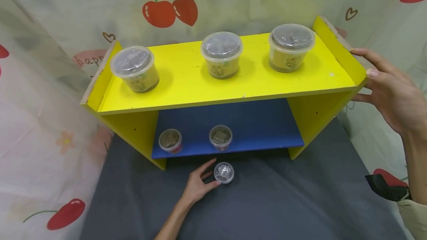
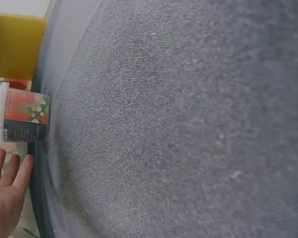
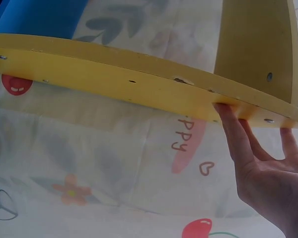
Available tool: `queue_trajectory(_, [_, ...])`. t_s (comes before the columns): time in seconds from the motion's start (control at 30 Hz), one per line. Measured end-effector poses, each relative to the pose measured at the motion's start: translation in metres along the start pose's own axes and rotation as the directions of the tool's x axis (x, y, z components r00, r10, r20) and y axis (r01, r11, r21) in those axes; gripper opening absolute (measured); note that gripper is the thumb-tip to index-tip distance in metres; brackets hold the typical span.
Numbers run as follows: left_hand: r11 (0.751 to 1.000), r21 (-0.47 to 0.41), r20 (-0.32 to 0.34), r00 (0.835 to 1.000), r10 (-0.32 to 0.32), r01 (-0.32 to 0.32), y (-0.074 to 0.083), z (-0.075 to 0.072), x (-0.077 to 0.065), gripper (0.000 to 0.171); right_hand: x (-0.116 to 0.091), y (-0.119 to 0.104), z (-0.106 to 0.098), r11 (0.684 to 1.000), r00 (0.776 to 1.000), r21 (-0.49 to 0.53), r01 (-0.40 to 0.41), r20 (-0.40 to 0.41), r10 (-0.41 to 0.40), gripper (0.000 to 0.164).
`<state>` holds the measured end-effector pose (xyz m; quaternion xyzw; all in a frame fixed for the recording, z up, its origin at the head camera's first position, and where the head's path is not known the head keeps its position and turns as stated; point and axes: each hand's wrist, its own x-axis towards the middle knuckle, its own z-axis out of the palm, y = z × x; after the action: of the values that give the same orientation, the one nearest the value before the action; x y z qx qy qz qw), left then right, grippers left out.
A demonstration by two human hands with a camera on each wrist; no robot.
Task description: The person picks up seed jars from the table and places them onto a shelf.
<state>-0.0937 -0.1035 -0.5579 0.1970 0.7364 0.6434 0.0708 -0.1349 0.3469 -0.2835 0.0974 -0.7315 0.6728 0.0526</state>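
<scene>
A small lidded tub [image 1: 224, 173] stands on the grey cloth in front of the shelf unit [image 1: 260, 88]. My left hand [image 1: 197, 184] is beside it, thumb and fingers spread toward its left side. In the left wrist view, the tub [image 2: 26, 114] shows a red and dark printed label, and the straight fingers of my left hand [image 2: 9, 191] are close by it. At the unit's right side panel, my right hand [image 1: 391, 88] rests its fingertips near the upper corner. The right wrist view shows the extended fingers of my right hand [image 3: 260, 163] against the yellow panel [image 3: 154, 89].
Three larger lidded tubs, left [image 1: 135, 69], middle [image 1: 221, 55] and right [image 1: 291, 47], stand on the yellow top shelf. Two small tubs, left [image 1: 171, 140] and right [image 1: 221, 137], are on the blue lower shelf [image 1: 260, 127]. A cherry-printed curtain [image 1: 253, 3] hangs behind and around.
</scene>
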Motion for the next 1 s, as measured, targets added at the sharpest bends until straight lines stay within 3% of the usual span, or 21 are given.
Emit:
queue_trajectory(0.13, [0.998,-0.007,0.037,0.997,-0.066,0.067,-0.001,0.001,0.002,0.074,0.000,0.001,0.000,1.000,1.000,-0.002,-0.001,-0.005,0.001,0.048])
queue_trajectory(0.33, [0.995,0.055,0.071,0.993,-0.093,0.089,-0.002,0.004,0.006,0.074,-0.001,0.001,0.000,1.000,1.000,-0.003,0.013,0.000,-0.013,0.049])
queue_trajectory(0.6, [0.987,0.116,0.041,0.992,-0.121,0.116,-0.038,0.013,0.009,0.081,-0.001,0.001,0.000,0.999,0.999,0.000,0.033,-0.001,-0.033,0.049])
queue_trajectory(1.0, [0.992,0.103,0.043,0.996,-0.084,0.079,-0.048,0.019,0.011,0.083,-0.001,0.000,0.000,0.999,0.999,0.005,0.040,0.005,-0.040,0.049])
